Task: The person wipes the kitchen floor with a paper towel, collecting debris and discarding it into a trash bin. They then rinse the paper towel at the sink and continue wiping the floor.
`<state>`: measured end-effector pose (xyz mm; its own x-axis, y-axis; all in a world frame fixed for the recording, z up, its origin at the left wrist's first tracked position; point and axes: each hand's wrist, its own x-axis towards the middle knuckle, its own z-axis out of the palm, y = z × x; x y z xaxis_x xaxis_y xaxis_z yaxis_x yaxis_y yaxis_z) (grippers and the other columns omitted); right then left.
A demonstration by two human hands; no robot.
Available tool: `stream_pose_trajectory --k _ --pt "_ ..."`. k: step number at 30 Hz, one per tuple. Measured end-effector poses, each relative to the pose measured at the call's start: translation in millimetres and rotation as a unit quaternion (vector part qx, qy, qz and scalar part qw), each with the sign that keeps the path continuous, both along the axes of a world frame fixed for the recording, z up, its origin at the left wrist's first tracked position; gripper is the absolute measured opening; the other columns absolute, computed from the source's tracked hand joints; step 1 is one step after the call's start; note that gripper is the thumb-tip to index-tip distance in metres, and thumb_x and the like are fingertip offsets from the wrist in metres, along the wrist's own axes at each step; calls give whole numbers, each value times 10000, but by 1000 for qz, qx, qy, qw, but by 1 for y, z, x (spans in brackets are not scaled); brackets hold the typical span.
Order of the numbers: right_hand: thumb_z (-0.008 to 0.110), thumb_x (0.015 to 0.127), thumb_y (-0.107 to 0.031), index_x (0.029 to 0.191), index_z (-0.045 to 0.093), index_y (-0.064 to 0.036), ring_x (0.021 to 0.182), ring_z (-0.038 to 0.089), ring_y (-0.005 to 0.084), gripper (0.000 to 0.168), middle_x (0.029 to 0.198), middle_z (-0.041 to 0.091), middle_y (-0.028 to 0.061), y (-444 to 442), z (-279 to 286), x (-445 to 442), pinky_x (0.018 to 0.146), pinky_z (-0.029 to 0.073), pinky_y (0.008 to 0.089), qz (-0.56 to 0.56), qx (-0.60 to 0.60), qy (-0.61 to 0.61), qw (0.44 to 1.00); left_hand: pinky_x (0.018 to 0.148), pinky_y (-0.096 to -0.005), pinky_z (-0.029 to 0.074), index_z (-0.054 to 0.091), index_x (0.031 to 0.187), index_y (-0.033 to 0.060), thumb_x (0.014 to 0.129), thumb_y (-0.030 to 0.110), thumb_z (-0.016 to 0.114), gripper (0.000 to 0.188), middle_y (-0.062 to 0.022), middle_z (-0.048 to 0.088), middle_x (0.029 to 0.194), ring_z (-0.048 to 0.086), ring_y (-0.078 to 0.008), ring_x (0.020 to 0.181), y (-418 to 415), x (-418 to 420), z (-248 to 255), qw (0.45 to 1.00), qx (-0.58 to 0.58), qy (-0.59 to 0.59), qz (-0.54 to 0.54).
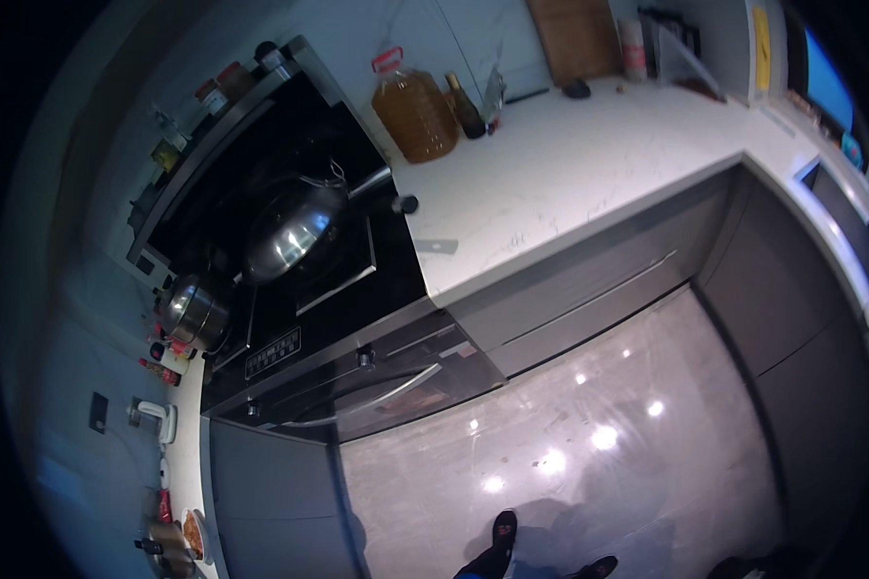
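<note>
Neither my left hand nor my right hand is in view. Before me stands a black stove (398,271) set into the kitchen counter. On it rests a shiny metal wok (290,235), its long handle pointing toward the counter on the right. A stainless steel pot (192,311) sits at the stove's left end. Right of the stove, a large plastic jug of amber liquid (416,119) with a red handle stands by the wall, beside a dark glass bottle (466,108). A wooden cutting board (576,40) leans on the wall farther right.
Jars (235,78) line the ledge behind the stove. At the lower left, a bowl of reddish food (193,534) stands beside a metal pot (168,539). An oven door handle (405,387) juts out below the stove. The white counter (586,166) bends round to a sink at right.
</note>
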<state>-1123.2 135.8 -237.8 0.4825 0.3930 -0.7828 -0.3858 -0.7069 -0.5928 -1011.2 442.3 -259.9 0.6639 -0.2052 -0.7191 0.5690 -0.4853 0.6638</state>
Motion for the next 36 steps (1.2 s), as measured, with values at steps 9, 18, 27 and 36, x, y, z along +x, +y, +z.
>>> stream_pose_trajectory --k 9,18,27,36 --pt "619 779 -183 1147 603 -91 902 627 223 380 1001 654 119 42 111 63 822 490 334 -90 -65 -21 994 692 -364 485 559 872 56 798 253 616 219 -138 616 817 597 -270 770 29 111 128 994 -83 -32 64" --pt "657 785 -217 1010 667 -104 858 609 117 253 944 672 32 45 101 96 823 477 271 -328 -49 -75 940 684 -355 483 555 856 53 809 215 597 175 -126 608 801 590 -249 755 22 136 192 990 -130 -50 -26" --pt "664 722 -148 982 687 -112 817 633 145 263 901 678 66 23 142 98 776 503 273 -383 -92 -72 916 675 -347 482 551 840 49 819 177 577 133 -114 599 785 582 -228 739 -40 129 230 985 -134 -58 -90" --pt "628 708 -93 927 684 -100 726 641 188 226 793 673 83 -102 133 70 689 515 300 -572 -109 -106 806 667 -338 480 547 824 46 830 139 558 94 -102 591 770 574 -207 723 -137 117 246 985 -106 -56 -128"
